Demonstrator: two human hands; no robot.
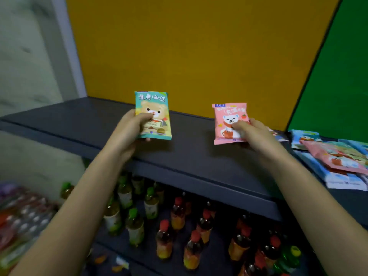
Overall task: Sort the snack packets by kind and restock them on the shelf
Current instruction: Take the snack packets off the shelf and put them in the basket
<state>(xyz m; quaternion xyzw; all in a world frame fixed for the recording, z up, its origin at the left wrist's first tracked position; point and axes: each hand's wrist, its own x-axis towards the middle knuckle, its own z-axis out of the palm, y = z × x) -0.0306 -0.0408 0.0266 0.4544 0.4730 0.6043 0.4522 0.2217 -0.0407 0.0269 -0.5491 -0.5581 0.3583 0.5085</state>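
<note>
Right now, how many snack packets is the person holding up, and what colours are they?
Teal packet, held in the left hand: 1
Pink packet, held in the right hand: 1
Total held: 2
The pile of packets at the right overlaps too much to count.

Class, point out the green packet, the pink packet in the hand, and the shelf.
Green packet (154, 108): head view, on the bear's face.
Pink packet (229, 116): head view, on the white bear.
Shelf (191, 156): head view, on its bare top.
</note>
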